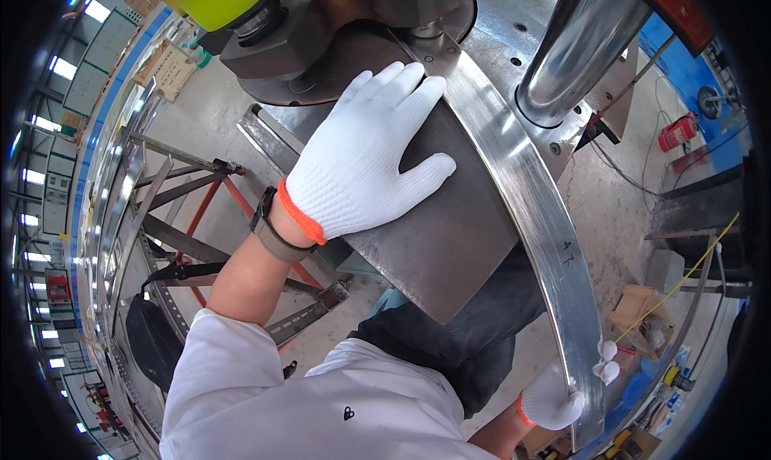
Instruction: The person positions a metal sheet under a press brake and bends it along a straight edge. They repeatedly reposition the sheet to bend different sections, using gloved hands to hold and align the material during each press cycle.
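Note:
My left hand (365,147), in a white knit glove with an orange cuff, lies flat with fingers together and thumb spread on a dark steel plate (450,251). Its fingertips are close to the machine's dark round table and the metal strip. A long, curved shiny metal strip (534,183) runs from the machine toward me, with a handwritten mark on it. At its near end my right hand (556,398), gloved alike, is closed around the strip, thumb on one side and fingertips past the other edge. The strip's far end sits by a small roller (428,30) under the machine head.
A heavy machine head (345,18) with a yellow-green part stands ahead. To its right rises a thick polished steel cylinder (585,50). A steel frame (209,195) with orange bars is at left. A fire extinguisher (677,132) and a wooden box (638,311) are on the right.

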{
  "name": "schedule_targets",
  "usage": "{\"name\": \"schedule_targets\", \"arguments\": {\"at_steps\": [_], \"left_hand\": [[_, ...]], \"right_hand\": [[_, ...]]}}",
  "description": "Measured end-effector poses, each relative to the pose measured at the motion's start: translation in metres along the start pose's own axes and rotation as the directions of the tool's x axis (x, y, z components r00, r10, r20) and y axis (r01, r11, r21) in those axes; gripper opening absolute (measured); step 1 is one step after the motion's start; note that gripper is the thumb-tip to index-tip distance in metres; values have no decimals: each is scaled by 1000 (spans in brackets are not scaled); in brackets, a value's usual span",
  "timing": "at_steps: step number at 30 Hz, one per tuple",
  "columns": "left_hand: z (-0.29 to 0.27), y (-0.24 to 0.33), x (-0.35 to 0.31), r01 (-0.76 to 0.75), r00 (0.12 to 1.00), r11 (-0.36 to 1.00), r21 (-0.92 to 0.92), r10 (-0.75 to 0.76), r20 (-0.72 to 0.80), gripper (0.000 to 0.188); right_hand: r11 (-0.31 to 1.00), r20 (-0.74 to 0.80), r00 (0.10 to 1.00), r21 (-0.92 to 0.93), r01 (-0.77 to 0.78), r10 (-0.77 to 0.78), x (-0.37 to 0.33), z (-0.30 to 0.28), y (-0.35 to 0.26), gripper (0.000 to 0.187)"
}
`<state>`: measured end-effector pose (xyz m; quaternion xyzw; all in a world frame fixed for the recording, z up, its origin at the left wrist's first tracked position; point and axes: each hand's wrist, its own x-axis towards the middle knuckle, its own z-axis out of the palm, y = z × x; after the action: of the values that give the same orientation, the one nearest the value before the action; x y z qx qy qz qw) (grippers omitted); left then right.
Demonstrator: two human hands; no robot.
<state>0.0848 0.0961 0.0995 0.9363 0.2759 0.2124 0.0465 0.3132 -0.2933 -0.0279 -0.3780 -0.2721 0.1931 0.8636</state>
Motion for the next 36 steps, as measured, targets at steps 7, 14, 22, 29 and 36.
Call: {"name": "schedule_targets", "arguments": {"at_steps": [7, 14, 22, 29, 36], "left_hand": [[-11, 5, 7, -11, 992, 999, -42, 16, 128, 78], [-11, 2, 8, -69, 987, 997, -28, 72, 141, 78], [-9, -1, 13, -96, 983, 995, -24, 99, 158, 81], [-5, -2, 11, -106, 985, 994, 5, 104, 136, 82], [-10, -1, 11, -70, 982, 997, -15, 72, 176, 84]], "right_hand": [[996, 12, 1000, 93, 14, -15, -17, -12, 0, 61], [992, 83, 996, 128, 18, -29, -16, 4, 0, 60], [993, 121, 991, 100, -65, 53, -18, -5, -6, 61], [983, 136, 973, -25, -183, 184, -26, -25, -19, 62], [992, 118, 986, -56, -110, 116, -27, -11, -7, 64]]}}
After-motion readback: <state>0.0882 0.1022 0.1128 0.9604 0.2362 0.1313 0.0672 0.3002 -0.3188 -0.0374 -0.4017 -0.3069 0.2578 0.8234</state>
